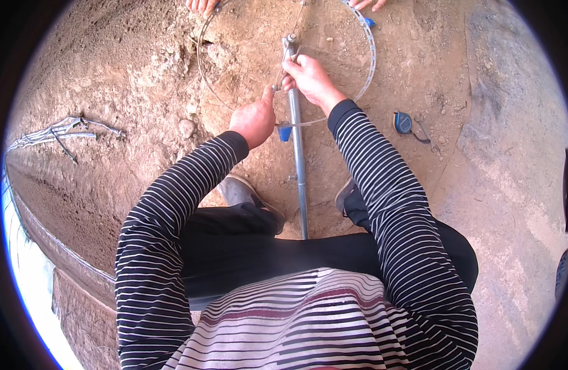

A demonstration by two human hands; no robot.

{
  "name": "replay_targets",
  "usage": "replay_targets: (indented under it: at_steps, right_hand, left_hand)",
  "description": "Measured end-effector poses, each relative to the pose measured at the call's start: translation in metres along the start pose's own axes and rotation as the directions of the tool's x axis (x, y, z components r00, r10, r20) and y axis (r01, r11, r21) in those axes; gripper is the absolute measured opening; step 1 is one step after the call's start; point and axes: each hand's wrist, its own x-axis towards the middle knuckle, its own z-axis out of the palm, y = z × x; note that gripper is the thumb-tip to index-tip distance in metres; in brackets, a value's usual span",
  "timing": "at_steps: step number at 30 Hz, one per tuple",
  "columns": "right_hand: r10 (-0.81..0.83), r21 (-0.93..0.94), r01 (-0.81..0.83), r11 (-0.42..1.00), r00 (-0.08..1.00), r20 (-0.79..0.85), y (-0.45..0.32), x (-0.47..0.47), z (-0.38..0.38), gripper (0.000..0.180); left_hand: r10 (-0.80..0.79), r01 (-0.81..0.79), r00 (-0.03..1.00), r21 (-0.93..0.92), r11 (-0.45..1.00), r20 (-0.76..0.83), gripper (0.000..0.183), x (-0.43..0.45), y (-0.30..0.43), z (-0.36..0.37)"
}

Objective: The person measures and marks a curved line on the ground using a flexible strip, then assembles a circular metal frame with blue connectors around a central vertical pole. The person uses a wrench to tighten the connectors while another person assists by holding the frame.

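A galvanized metal pipe runs from between my feet up to the middle of a large metal hoop, part of which is a slotted strip. Inside the hoop, my right hand pinches a thin wire beside the pipe's upper end, and a short pointed end sticks out above the fingers. My left hand is closed, its thumb pressed on the wire's lower part near the pipe. What lies inside the left fist is hidden. A bolt sits at the pipe's upper end.
Another person's hands are at the hoop's far side. Blue pieces sit by the hoop. A tape measure and an open-end wrench lie on the dirt at right. Bundled wire or plastic lies left, near a stone.
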Motion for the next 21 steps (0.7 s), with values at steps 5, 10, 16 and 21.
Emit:
replay_targets:
  at_steps: [5,10,16,21]
  right_hand:
    - [-0.36,-0.352,0.366,0.862,0.929,0.086,-0.004,-0.037,0.014,0.02]
    - [-0.485,-0.618,0.77,0.159,0.606,0.631,-0.004,-0.084,-0.002,0.011]
    - [-0.506,-0.62,0.689,0.375,0.712,0.486,-0.007,-0.086,-0.016,0.011]
    - [-0.181,-0.199,0.202,0.959,0.976,0.122,-0.018,-0.029,-0.024,0.022]
  left_hand:
    - [-0.004,0.004,1.0,-0.059,0.998,-0.013,0.058,-0.001,-0.002,0.003]
    - [0.011,-0.011,1.0,-0.073,0.997,0.004,0.059,-0.001,-0.003,0.001]
    - [-0.001,0.005,0.998,-0.056,0.998,0.063,0.062,0.001,-0.001,-0.006]
    - [-0.01,0.017,0.998,-0.104,0.994,0.059,0.059,0.0,-0.001,-0.007]
